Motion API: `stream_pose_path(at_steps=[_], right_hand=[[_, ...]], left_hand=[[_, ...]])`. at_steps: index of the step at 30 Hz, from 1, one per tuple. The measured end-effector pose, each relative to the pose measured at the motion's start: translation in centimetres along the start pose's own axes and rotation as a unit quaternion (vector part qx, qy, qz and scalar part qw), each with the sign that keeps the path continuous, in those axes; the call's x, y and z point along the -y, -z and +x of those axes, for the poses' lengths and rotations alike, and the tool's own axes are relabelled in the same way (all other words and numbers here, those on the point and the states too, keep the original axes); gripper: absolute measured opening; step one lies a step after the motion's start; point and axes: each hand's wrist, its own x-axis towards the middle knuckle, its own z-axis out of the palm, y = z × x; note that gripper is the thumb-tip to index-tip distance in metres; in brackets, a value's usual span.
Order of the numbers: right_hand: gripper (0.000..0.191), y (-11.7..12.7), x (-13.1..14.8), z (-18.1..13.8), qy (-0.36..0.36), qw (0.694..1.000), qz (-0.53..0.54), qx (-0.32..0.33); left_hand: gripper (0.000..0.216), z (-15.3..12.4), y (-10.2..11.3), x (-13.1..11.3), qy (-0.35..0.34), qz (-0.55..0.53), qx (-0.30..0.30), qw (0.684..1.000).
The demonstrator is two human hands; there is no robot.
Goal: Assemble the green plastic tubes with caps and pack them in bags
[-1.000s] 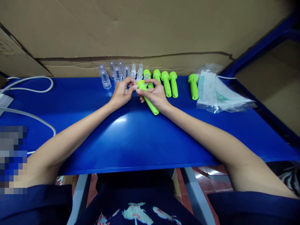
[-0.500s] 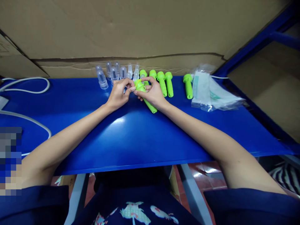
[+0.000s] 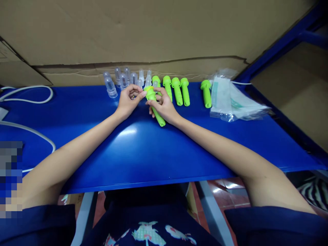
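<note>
My right hand [image 3: 164, 106] is wrapped round a lime-green torch-shaped handle [image 3: 159, 118], its flared head tilted away and its narrow end towards me. A yellow ring [image 3: 148, 88] sits at the rim of that head. On the left side of the head, my left hand [image 3: 129, 100] is closed in a pinch, thumb and fingertips at the rim; whatever lies between them is too small to make out. Just behind the hands stand small clear pointed pieces [image 3: 148, 78]. Further left are several clear plastic tubes [image 3: 110, 85].
Several more green handles [image 3: 176, 91] lie in a row behind my right hand, with another green handle [image 3: 206, 94] further right. Beside it lie clear plastic bags [image 3: 230, 100]. White cable [image 3: 38, 100] loops over the blue table [image 3: 133, 160] at left. Cardboard [image 3: 153, 34] walls the back.
The held green handle has turned more upright and shifted slightly left, its yellow ring now lying flatter across the head. My left hand stays at the rim, its fingers slightly repositioned.
</note>
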Motion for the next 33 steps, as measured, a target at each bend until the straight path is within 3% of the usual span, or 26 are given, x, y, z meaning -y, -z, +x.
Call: stream_pose_path(at_steps=[6, 14, 18, 22, 27, 33], right_hand=[[0.065, 0.2, -0.2, 0.2, 0.021, 1.0, 0.014, 0.005], [0.076, -0.1, 0.5, -0.1, 0.042, 0.998, -0.045, -0.028], [0.068, 0.4, 0.1, 0.0, 0.096, 0.988, -0.116, -0.036], [0.055, 1.0, -0.2, -0.2, 0.142, 0.962, -0.231, -0.028], [0.056, 1.6, -0.5, -0.3, 0.204, 0.903, -0.377, -0.003], [0.054, 1.8, -0.7, -0.5, 0.24, 0.856, -0.458, 0.029]], left_hand=[[0.044, 0.1, -0.2, 0.6, 0.009, -0.037, 0.008, 0.999], [0.052, -0.2, 0.1, -0.4, -0.05, 0.108, -0.075, 0.99], [0.054, -0.3, 0.2, -0.8, -0.074, 0.134, -0.077, 0.985], [0.053, -0.2, 0.3, -0.7, -0.076, 0.135, -0.073, 0.985], [0.045, -0.2, 0.8, -0.9, -0.085, 0.153, -0.062, 0.983], [0.032, 0.2, 1.4, -0.9, -0.089, 0.179, -0.019, 0.98]])
